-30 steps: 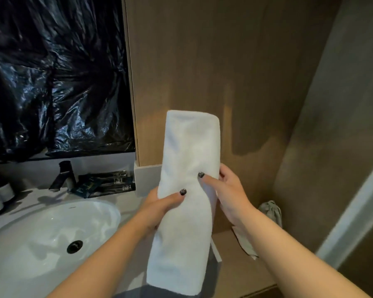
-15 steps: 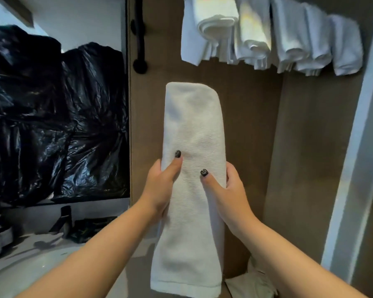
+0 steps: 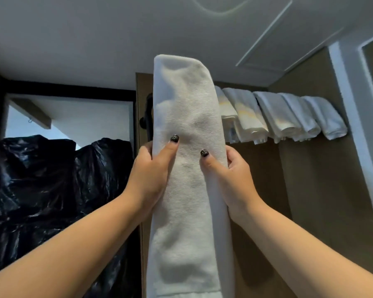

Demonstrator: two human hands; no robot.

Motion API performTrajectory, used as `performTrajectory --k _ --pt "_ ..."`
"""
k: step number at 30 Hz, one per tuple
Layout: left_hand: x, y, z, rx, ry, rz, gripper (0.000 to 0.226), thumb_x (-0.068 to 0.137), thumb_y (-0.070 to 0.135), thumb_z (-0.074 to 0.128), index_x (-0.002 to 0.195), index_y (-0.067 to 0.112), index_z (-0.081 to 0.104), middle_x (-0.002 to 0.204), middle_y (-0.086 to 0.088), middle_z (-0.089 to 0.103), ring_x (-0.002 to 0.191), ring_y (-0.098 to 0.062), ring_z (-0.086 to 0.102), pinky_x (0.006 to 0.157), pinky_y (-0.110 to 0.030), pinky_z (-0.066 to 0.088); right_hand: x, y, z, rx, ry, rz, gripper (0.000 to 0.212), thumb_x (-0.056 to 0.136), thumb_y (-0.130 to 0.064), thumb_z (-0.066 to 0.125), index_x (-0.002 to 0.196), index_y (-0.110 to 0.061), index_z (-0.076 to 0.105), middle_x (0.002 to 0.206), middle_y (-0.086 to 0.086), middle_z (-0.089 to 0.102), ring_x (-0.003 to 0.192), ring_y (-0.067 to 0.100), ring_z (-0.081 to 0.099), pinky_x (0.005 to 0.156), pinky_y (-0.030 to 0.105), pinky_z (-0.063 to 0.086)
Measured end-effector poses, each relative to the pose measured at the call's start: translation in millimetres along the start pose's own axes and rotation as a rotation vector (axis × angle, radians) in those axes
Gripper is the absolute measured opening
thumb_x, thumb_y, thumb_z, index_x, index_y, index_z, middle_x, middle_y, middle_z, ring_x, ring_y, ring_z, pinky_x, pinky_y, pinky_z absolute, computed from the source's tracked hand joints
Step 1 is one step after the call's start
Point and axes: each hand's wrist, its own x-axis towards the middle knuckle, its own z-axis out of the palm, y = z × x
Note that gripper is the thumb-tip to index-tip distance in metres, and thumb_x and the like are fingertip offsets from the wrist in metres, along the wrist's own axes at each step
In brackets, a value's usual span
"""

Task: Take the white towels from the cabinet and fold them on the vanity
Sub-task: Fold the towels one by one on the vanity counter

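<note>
Since the earlier frames both hands have carried the folded towel (image 3: 186,168) upward and the view has tilted with it: sink and counter are out of frame, ceiling and the high cabinet shelf now in. Left to right: black plastic sheeting (image 3: 52,190) covers the wall area at left. Left hand (image 3: 151,175) grips the towel's left edge, thumb across the front, fingers hidden behind. Towel is held upright as a long narrow fold, its rounded fold at top, level with the shelf. Right hand (image 3: 230,179) grips the right edge the same way. Further right, a row of folded white towels (image 3: 284,115) hangs over the shelf edge. Judgement: the towel looks headed for the shelf gap left of that row. To do it well, keep both thumbs clamped so layers do not slip, lead with the rounded fold, and match the neighbours' overhang.
</note>
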Motion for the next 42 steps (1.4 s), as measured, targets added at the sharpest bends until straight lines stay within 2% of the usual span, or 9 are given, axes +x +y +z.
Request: performTrajectory --k 7,13,18,23,27,30,34,39,42 --pt "8 -36 -36 -0.064 -0.173 -0.064 0.057 0.071 0.035 0.076 0.124 0.02 0.063 0.11 -0.002 0.075 0.094 -0.022 0.073 0.071 -0.032 0.06 75 -20 40 0.046 0.075 -0.043 0.04 0.086 -0.019 0.074 0.122 -0.009 0.058 0.107 0.008 0.073 0.095 0.023 0.072 0.081 0.036 0.058" --pt "49 -64 -55 -0.091 -0.111 -0.112 0.083 0.058 0.038 0.094 0.127 0.011 0.058 0.115 -0.007 0.073 0.105 -0.029 0.07 0.097 -0.048 0.052 144 -19 59 0.008 0.125 -0.093 0.043 0.083 -0.017 0.076 0.12 -0.006 0.057 0.106 0.012 0.071 0.088 0.024 0.07 0.073 0.035 0.057" --pt "106 -63 -47 -0.073 -0.129 -0.038 0.065 0.07 0.036 0.082 0.126 0.012 0.059 0.112 -0.005 0.074 0.101 -0.024 0.072 0.08 -0.033 0.06 198 -23 66 -0.035 0.094 -0.15 0.043 0.083 -0.017 0.074 0.119 -0.001 0.058 0.09 0.007 0.065 0.064 0.014 0.06 0.052 0.023 0.045" --pt "162 -46 -24 -0.01 -0.089 0.054 0.04 0.075 0.045 0.071 0.106 0.021 0.065 0.09 0.007 0.077 0.07 -0.004 0.072 0.054 -0.015 0.053 250 -23 69 -0.153 0.101 -0.194 0.044 0.082 -0.025 0.074 0.116 -0.003 0.057 0.104 0.012 0.068 0.09 0.029 0.067 0.079 0.042 0.055" --pt "196 -47 -12 0.073 -0.036 0.101 0.042 0.079 0.037 0.075 0.114 0.015 0.068 0.096 -0.001 0.078 0.085 -0.02 0.075 0.071 -0.032 0.058 278 -17 71 -0.323 0.116 -0.252 0.045 0.084 -0.022 0.071 0.12 -0.009 0.046 0.121 0.013 0.057 0.102 0.034 0.062 0.091 0.047 0.053" --pt "210 -58 -10 0.095 -0.013 0.115 0.039 0.083 0.029 0.076 0.118 0.016 0.065 0.098 -0.002 0.077 0.086 -0.021 0.075 0.073 -0.034 0.058 287 -16 72 -0.695 0.093 -0.456 0.06 0.086 -0.015 0.058 0.141 -0.021 0.035 0.139 0.012 0.034 0.12 0.036 0.048 0.101 0.044 0.045" --pt "218 -73 -9 0.134 0.026 0.179 0.047 0.079 0.037 0.08 0.121 0.024 0.061 0.103 0.003 0.076 0.091 -0.019 0.074 0.083 -0.038 0.058 294 -12 80 -1.278 -0.008 -0.726 0.056 0.093 -0.02 0.041 0.149 -0.022 0.031 0.158 0.004 0.023 0.146 0.026 0.016 0.119 0.041 0.016" --pt "225 -81 -11 0.185 0.008 0.266 0.052 0.077 0.043 0.078 0.124 0.028 0.06 0.107 0.009 0.075 0.097 -0.012 0.072 0.092 -0.041 0.056 316 -17 97 -1.264 -0.176 -0.653 0.059 0.098 -0.054 0.018 0.154 -0.041 0.007 0.163 -0.006 0.016 0.149 0.018 0.015 0.117 0.054 0.019" --pt "231 -86 -11 0.143 -0.038 0.289 0.058 0.077 0.043 0.079 0.128 0.028 0.057 0.111 0.007 0.074 0.1 -0.014 0.071 0.092 -0.042 0.056 324 -24 113 -1.372 -0.19 -0.584 0.071 0.083 -0.075 0.022 0.148 -0.048 0.021 0.159 -0.006 0.026 0.142 0.028 0.031 0.106 0.049 0.032"
